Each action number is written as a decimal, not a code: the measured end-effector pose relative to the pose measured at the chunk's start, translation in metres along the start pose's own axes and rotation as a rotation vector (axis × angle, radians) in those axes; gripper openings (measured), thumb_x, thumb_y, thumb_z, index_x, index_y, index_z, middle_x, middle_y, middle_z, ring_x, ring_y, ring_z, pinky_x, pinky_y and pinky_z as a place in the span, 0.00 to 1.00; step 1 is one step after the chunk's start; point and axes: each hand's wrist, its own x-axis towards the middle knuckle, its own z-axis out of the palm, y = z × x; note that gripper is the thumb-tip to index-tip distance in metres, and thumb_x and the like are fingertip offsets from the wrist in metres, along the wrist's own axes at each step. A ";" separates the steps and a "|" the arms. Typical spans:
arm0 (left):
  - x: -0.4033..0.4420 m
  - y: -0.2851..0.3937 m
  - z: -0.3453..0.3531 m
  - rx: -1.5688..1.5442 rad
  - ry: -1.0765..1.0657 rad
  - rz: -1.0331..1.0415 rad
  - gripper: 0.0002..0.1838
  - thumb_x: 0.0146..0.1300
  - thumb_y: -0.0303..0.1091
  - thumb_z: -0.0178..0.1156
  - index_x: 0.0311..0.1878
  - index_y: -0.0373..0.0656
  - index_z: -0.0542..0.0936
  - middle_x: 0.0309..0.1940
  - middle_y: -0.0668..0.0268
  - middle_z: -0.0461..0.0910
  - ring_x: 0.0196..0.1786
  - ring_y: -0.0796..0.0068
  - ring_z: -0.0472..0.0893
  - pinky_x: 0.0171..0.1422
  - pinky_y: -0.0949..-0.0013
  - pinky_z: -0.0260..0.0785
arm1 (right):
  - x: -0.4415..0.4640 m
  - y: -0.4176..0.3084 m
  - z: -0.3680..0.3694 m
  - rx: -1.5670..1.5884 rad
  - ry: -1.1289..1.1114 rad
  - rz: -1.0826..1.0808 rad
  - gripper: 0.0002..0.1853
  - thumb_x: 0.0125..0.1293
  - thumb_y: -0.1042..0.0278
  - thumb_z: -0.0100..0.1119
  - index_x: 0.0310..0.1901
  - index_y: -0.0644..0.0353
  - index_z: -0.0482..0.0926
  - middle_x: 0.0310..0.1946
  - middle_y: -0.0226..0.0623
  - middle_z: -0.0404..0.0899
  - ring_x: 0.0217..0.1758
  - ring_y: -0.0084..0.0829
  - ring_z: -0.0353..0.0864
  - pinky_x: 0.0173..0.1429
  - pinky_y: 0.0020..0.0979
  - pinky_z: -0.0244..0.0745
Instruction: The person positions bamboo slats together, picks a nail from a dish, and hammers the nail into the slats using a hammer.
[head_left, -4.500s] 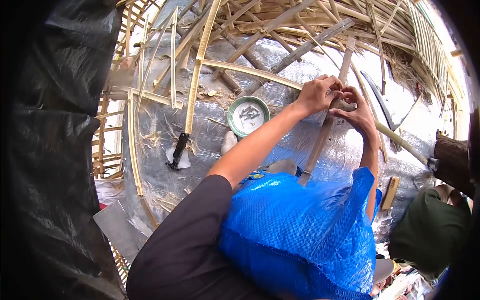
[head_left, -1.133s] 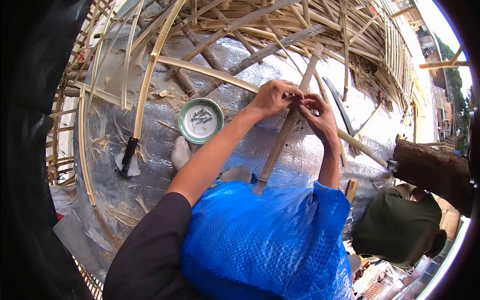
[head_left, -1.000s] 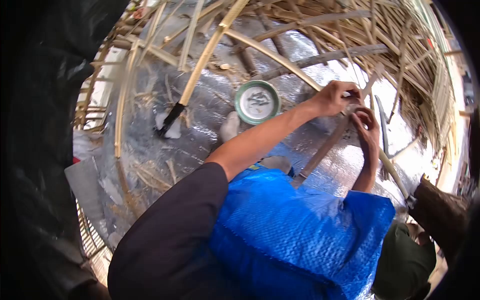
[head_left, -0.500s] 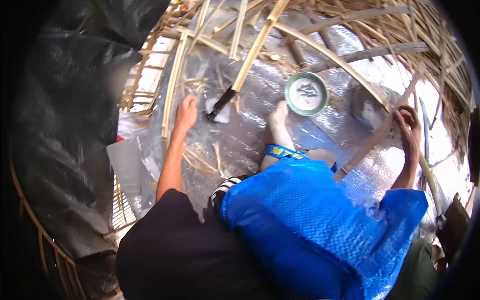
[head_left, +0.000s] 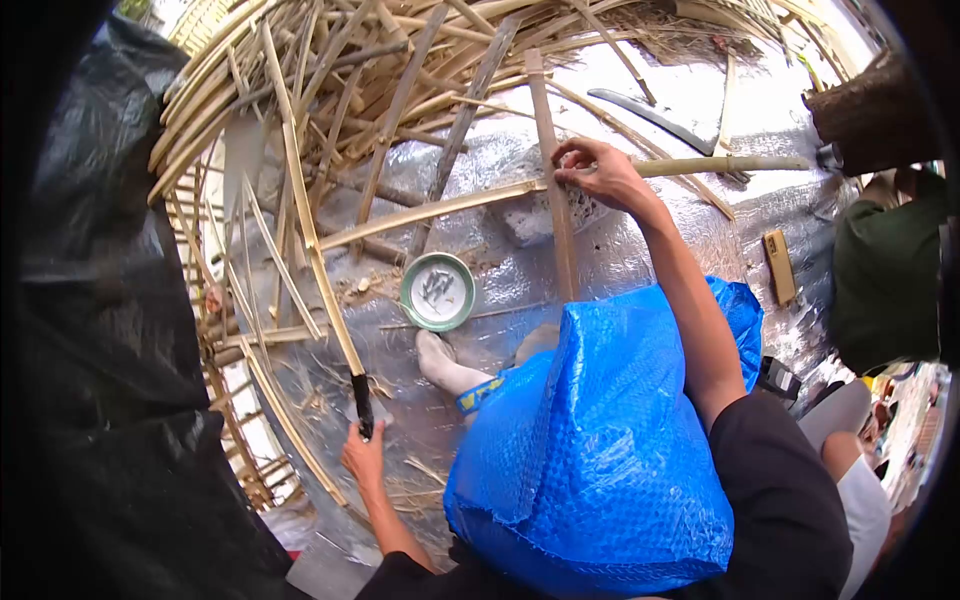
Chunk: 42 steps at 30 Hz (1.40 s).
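Note:
My left hand (head_left: 363, 455) is closed around the lower tip of a long bamboo strip (head_left: 322, 270), whose end is covered in black (head_left: 361, 400). My right hand (head_left: 603, 176) has its fingers curled into a ring against a flat wooden slat (head_left: 560, 235); whatever sits between the fingertips is too small to make out. Another bamboo strip (head_left: 450, 212) reaches the slat from the left, beside those fingertips. Blue woven plastic sheeting (head_left: 610, 410) covers my lap. Ahead of my foot (head_left: 440, 360) stands a green-rimmed bowl (head_left: 407, 296) with small dark pieces in it.
Split bamboo lies heaped (head_left: 370, 90) at the back. A curved blade (head_left: 650, 118) rests on the silver sheet (head_left: 700, 270) behind my right hand. A person in dark green clothing (head_left: 890, 270) is at the right, near a brown box-like object (head_left: 779, 267). Black plastic (head_left: 100, 300) hangs at left.
The view has swung to the right. My left hand has come to the strip's black end and closed on it. My right hand stays by the wooden slat, its fingers now against it.

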 end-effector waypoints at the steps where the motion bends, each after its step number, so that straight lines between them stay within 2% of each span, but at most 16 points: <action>1: -0.004 -0.001 0.003 -0.043 0.043 -0.022 0.27 0.59 0.60 0.71 0.48 0.46 0.87 0.35 0.52 0.88 0.41 0.42 0.86 0.48 0.47 0.74 | 0.001 0.003 0.002 -0.019 0.024 -0.010 0.13 0.62 0.62 0.75 0.48 0.48 0.88 0.33 0.29 0.86 0.39 0.23 0.84 0.45 0.30 0.80; 9: -0.019 0.013 0.006 -0.140 -0.013 -0.146 0.23 0.56 0.52 0.76 0.41 0.40 0.88 0.32 0.50 0.88 0.37 0.49 0.87 0.44 0.53 0.74 | 0.001 -0.004 -0.001 0.015 -0.014 0.002 0.11 0.65 0.64 0.74 0.48 0.48 0.89 0.35 0.30 0.87 0.41 0.24 0.84 0.47 0.32 0.81; 10: -0.018 0.006 0.013 -0.197 -0.019 -0.138 0.23 0.55 0.50 0.76 0.39 0.36 0.88 0.28 0.52 0.86 0.32 0.57 0.85 0.42 0.57 0.74 | 0.000 -0.005 -0.001 0.009 0.000 0.021 0.11 0.65 0.65 0.74 0.48 0.48 0.89 0.36 0.31 0.87 0.42 0.25 0.85 0.47 0.32 0.81; 11: -0.021 0.008 0.011 -0.194 -0.034 -0.161 0.23 0.55 0.50 0.76 0.39 0.36 0.88 0.28 0.52 0.86 0.32 0.57 0.85 0.42 0.57 0.74 | -0.002 -0.006 0.001 0.007 0.013 0.041 0.11 0.65 0.65 0.74 0.49 0.49 0.89 0.38 0.32 0.87 0.43 0.26 0.85 0.47 0.33 0.81; 14: -0.023 0.012 0.014 -0.347 -0.174 -0.078 0.24 0.57 0.47 0.74 0.29 0.29 0.84 0.18 0.59 0.77 0.23 0.74 0.73 0.32 0.61 0.66 | 0.000 0.001 0.002 -0.027 0.024 0.002 0.13 0.64 0.64 0.74 0.51 0.47 0.89 0.38 0.34 0.87 0.45 0.29 0.85 0.48 0.34 0.81; 17: -0.034 0.028 0.004 -0.336 -0.347 -0.179 0.24 0.56 0.49 0.72 0.29 0.30 0.85 0.16 0.55 0.79 0.22 0.70 0.79 0.33 0.59 0.70 | 0.003 0.001 -0.001 -0.037 0.002 0.000 0.13 0.65 0.63 0.73 0.50 0.48 0.90 0.38 0.35 0.87 0.45 0.29 0.85 0.49 0.35 0.81; 18: -0.038 0.026 0.007 -0.350 -0.333 -0.196 0.24 0.58 0.48 0.70 0.25 0.30 0.84 0.13 0.63 0.75 0.20 0.79 0.73 0.27 0.63 0.63 | 0.004 0.001 -0.002 -0.049 0.008 0.000 0.12 0.65 0.63 0.72 0.50 0.48 0.90 0.38 0.35 0.87 0.45 0.29 0.85 0.50 0.35 0.81; 21: -0.043 -0.001 0.003 -0.609 -0.395 -0.239 0.24 0.61 0.47 0.68 0.19 0.35 0.82 0.13 0.69 0.75 0.19 0.80 0.70 0.25 0.64 0.56 | 0.003 0.004 -0.001 -0.028 0.023 -0.052 0.11 0.66 0.63 0.70 0.50 0.48 0.90 0.38 0.36 0.88 0.45 0.29 0.85 0.51 0.35 0.81; 23: -0.039 -0.005 -0.025 -0.688 -0.442 -0.299 0.22 0.64 0.48 0.64 0.20 0.42 0.80 0.14 0.73 0.74 0.16 0.83 0.66 0.22 0.69 0.50 | 0.003 0.005 0.000 -0.015 0.022 -0.058 0.12 0.66 0.62 0.71 0.50 0.48 0.89 0.38 0.36 0.88 0.47 0.30 0.86 0.53 0.34 0.81; 25: -0.038 -0.007 -0.061 -1.023 -0.785 -0.687 0.21 0.66 0.54 0.62 0.27 0.45 0.80 0.13 0.80 0.64 0.13 0.86 0.60 0.18 0.77 0.48 | 0.002 -0.002 -0.004 -0.060 -0.002 -0.013 0.18 0.61 0.54 0.76 0.51 0.48 0.89 0.41 0.37 0.88 0.52 0.32 0.86 0.57 0.35 0.81; 29: -0.045 0.017 -0.083 -1.121 -0.757 -0.671 0.22 0.67 0.54 0.60 0.31 0.43 0.81 0.13 0.82 0.63 0.14 0.89 0.59 0.17 0.80 0.47 | -0.001 0.001 -0.008 -0.140 -0.043 -0.096 0.25 0.55 0.47 0.80 0.53 0.46 0.88 0.46 0.39 0.88 0.55 0.36 0.85 0.61 0.38 0.80; 31: -0.040 0.052 -0.108 -1.104 -0.805 -0.556 0.21 0.68 0.52 0.61 0.33 0.40 0.82 0.14 0.82 0.65 0.14 0.88 0.61 0.17 0.79 0.48 | 0.000 0.003 -0.008 -0.128 -0.054 -0.114 0.29 0.51 0.43 0.82 0.53 0.46 0.88 0.50 0.40 0.87 0.57 0.39 0.84 0.62 0.40 0.80; 35: -0.031 0.131 -0.112 -1.205 -0.857 -0.324 0.21 0.68 0.49 0.63 0.36 0.36 0.84 0.18 0.77 0.72 0.20 0.85 0.70 0.23 0.76 0.57 | 0.000 -0.004 -0.008 -0.108 -0.065 -0.073 0.23 0.62 0.49 0.73 0.55 0.51 0.87 0.49 0.41 0.87 0.59 0.38 0.82 0.66 0.41 0.76; 36: -0.028 0.151 -0.110 -1.283 -0.874 -0.270 0.20 0.71 0.48 0.60 0.33 0.40 0.83 0.17 0.82 0.66 0.18 0.88 0.60 0.24 0.76 0.47 | -0.003 -0.007 -0.008 -0.117 -0.053 -0.078 0.21 0.61 0.51 0.73 0.54 0.50 0.87 0.49 0.40 0.88 0.58 0.37 0.83 0.65 0.40 0.77; 40: 0.009 0.230 -0.112 -1.422 -1.007 0.153 0.19 0.73 0.47 0.59 0.33 0.40 0.82 0.23 0.80 0.71 0.26 0.87 0.66 0.33 0.77 0.57 | -0.004 -0.006 -0.005 -0.150 -0.014 -0.110 0.19 0.60 0.56 0.72 0.53 0.48 0.88 0.49 0.39 0.88 0.56 0.37 0.85 0.64 0.40 0.78; 42: 0.021 0.278 -0.117 -1.264 -0.874 0.302 0.22 0.73 0.50 0.56 0.29 0.41 0.79 0.21 0.80 0.65 0.27 0.86 0.66 0.32 0.74 0.57 | -0.003 -0.011 -0.008 -0.180 -0.050 -0.081 0.18 0.61 0.58 0.72 0.54 0.45 0.87 0.53 0.37 0.85 0.60 0.39 0.81 0.68 0.43 0.73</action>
